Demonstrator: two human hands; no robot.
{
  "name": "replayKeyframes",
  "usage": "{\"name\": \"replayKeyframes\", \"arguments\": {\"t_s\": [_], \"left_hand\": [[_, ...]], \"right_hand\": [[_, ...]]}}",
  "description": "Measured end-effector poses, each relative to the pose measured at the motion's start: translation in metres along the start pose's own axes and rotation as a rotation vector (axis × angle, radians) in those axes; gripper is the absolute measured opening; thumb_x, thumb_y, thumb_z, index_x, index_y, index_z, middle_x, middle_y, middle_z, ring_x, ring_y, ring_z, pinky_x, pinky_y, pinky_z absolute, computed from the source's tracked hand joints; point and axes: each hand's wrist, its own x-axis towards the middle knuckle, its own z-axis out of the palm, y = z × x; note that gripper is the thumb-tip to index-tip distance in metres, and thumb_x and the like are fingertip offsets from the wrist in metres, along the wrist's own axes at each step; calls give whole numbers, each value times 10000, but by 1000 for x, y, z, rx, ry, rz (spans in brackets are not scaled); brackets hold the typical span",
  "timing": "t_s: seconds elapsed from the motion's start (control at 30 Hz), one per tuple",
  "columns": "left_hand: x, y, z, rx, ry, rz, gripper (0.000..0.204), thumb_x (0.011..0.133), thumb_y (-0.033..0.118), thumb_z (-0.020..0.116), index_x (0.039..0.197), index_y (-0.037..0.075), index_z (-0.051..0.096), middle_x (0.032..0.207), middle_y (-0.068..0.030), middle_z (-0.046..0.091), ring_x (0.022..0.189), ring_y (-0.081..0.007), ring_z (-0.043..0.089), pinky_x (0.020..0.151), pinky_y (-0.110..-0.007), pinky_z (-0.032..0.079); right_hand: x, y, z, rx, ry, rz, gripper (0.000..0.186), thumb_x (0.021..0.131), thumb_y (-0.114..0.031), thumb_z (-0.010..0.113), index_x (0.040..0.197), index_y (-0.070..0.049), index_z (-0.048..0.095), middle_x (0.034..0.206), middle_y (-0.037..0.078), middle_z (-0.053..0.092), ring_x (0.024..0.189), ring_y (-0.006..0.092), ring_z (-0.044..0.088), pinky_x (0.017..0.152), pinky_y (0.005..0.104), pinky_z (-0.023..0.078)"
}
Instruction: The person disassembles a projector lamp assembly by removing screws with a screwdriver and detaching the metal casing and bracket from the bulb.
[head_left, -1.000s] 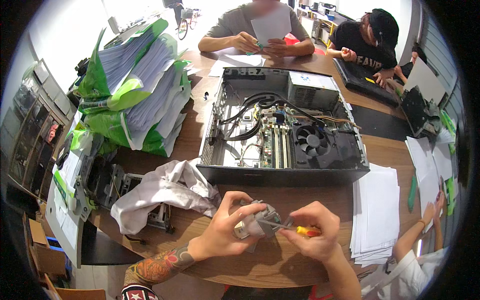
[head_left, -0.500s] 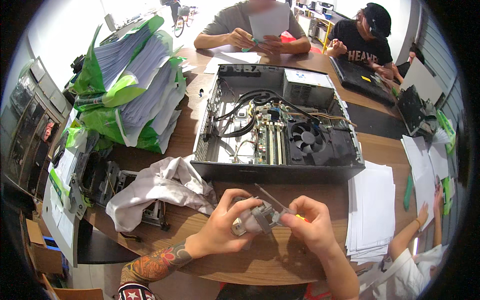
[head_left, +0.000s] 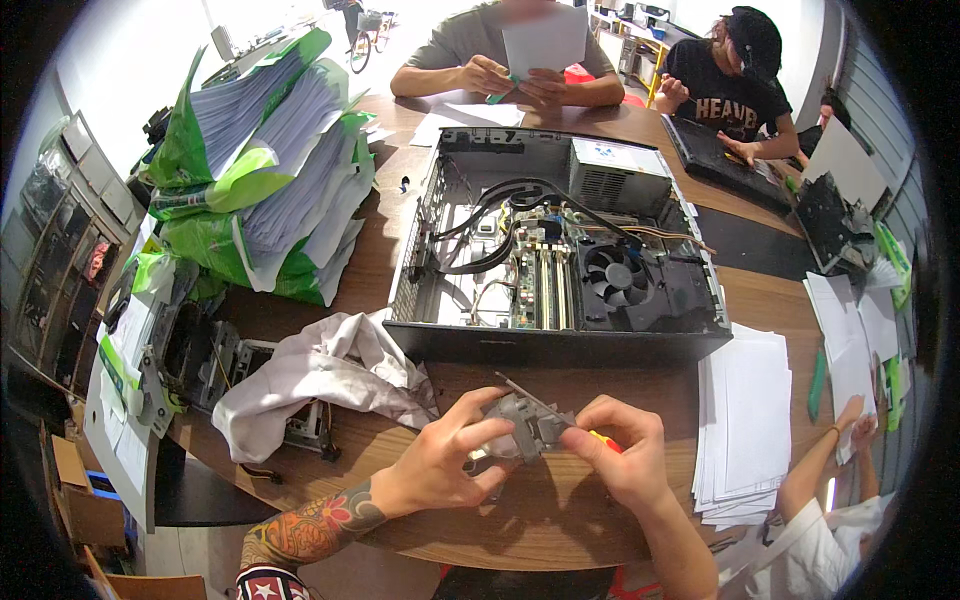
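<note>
My left hand (head_left: 450,450) holds a small grey part (head_left: 522,432), metallic-looking with some clear or pale pieces; its exact kind I cannot make out. Its fingers curl round the part's left side, above the near edge of the table. Gripped in my right hand (head_left: 628,450) is a screwdriver with a red and yellow handle (head_left: 606,441). Its thin shaft points up and left across the top of the part. Just beyond both hands lies an opened desktop computer case (head_left: 560,345), showing a fan (head_left: 613,277), black cables (head_left: 480,265) and a power supply (head_left: 620,172).
A crumpled pale cloth (head_left: 320,385) lies left of my hands, partly over metal computer parts. Behind it rises a tall paper stack in green wrapping (head_left: 250,190). Loose white sheets (head_left: 742,425) lie to the right. Co-workers sit across and at right, one by a black laptop-like device (head_left: 715,160).
The grey part has turned in my left hand, and the screwdriver shaft has swung to lie across its top. My left fingers have spread a little. A co-worker's hand shifts on the black device.
</note>
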Motion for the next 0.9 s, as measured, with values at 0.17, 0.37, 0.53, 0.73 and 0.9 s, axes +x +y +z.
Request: {"name": "replayKeyframes", "arguments": {"t_s": [0.17, 0.37, 0.53, 0.73, 0.9], "left_hand": [[4, 10, -7, 266, -142, -11, 506, 695, 58, 778, 1176, 104, 624, 1302, -296, 478, 1079, -441, 607, 839, -418, 560], [5, 9, -5, 295, -152, 53, 570, 682, 41, 762, 1215, 190, 628, 1315, -307, 453, 1098, -446, 596, 870, -427, 549], [4, 9, -6, 268, -145, 66, 620, 674, -2, 728, 1247, 210, 619, 1271, -304, 466, 1103, -445, 582, 898, -432, 537], [5, 10, -5, 247, -153, 57, 686, 665, -13, 720, 1294, 230, 594, 1261, -301, 465, 1115, -441, 575, 912, -429, 529], [6, 11, -6, 263, -166, 54, 674, 666, -11, 716, 1287, 224, 599, 1267, -306, 462, 1107, -441, 580, 915, -433, 526]], "right_hand": [[1, 2, 0, -35, -11, -29, 127, 837, -70, 770, 845, 11, 672, 797, 29, 620, 709, 72, 544, 620, 223, 417], [1, 6, 1, -48, -21, -48, 116, 831, -56, 768, 838, 9, 672, 806, 36, 621, 706, 78, 541, 620, 223, 413], [1, 2, 0, -66, -47, -13, 117, 829, -53, 766, 837, 12, 669, 802, 36, 620, 725, 82, 557, 637, 226, 421], [3, 1, -6, -45, -128, 50, 107, 843, -58, 743, 843, 15, 666, 808, 46, 629, 740, 94, 572, 659, 243, 434], [4, 2, -10, 20, -177, 75, 100, 865, -65, 715, 855, 18, 660, 814, 49, 626, 768, 100, 568, 689, 253, 435]]}}
